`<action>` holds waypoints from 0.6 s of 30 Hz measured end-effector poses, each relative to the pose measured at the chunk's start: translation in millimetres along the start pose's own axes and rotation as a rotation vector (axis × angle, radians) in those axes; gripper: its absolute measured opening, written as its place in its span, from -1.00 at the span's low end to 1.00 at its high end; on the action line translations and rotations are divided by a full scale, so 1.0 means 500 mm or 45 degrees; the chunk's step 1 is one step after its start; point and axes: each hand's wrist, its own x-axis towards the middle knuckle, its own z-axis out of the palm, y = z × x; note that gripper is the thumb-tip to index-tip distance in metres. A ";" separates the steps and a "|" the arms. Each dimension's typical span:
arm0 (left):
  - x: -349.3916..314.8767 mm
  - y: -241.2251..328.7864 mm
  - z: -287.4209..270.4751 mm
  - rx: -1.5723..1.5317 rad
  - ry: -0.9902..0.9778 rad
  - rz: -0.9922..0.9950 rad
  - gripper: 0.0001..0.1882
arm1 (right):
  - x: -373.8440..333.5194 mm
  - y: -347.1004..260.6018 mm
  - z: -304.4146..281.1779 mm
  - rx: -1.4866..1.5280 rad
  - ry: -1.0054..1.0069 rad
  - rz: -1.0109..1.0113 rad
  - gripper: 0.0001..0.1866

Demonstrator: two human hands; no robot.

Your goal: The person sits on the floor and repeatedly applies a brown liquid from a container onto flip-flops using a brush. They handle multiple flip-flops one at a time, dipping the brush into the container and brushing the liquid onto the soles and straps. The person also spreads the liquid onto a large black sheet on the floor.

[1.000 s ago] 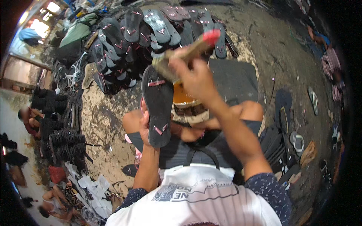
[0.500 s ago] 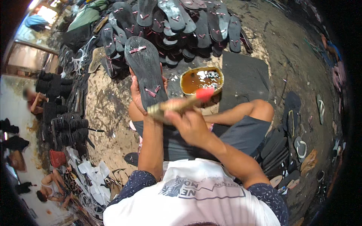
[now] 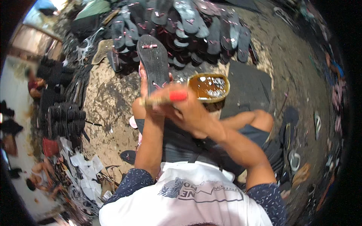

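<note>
My left hand [image 3: 144, 81] grips a black flip-flop [image 3: 153, 60] from below, holding it up with its long axis pointing away from me. Short pinkish-red strap pieces show on the face turned up, near both ends. In my right hand [image 3: 190, 111], blurred by motion, is a brush [image 3: 178, 95] with a red end and a pale tip pointing left. It crosses the flip-flop's near end, and I cannot tell whether the tip touches it. Right of the flip-flop stands a yellowish tub [image 3: 208, 101] of glossy brown liquid.
Many black flip-flops [image 3: 214, 35] lie heaped beyond my hands. A dark flat sheet [image 3: 249, 84] lies right of the tub. Black stacks [image 3: 66, 119] and white scraps [image 3: 86, 165] lie at the left, where other people [image 3: 34, 84] sit. Loose sandals [image 3: 294, 161] lie at the right.
My right hand and the brush have swung left, so the red end has left the tub's rim. The flip-flop stays in my left hand. The whole view has shifted slightly.
</note>
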 end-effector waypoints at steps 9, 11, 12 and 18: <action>0.072 0.244 -0.454 -0.389 0.185 0.002 -0.34 | 0.053 0.029 -0.188 -0.112 0.339 0.151 -0.75; 0.001 0.255 -0.556 -0.438 0.430 -0.053 -0.29 | -0.004 0.084 -0.186 0.161 0.498 0.399 -0.70; -0.049 0.244 -0.577 -0.438 0.705 -0.078 -0.26 | -0.030 0.098 -0.188 0.150 0.539 0.536 -0.63; -0.255 0.254 -0.630 -0.096 1.086 -0.195 -0.30 | -0.145 0.137 -0.212 -0.028 0.576 0.845 -0.59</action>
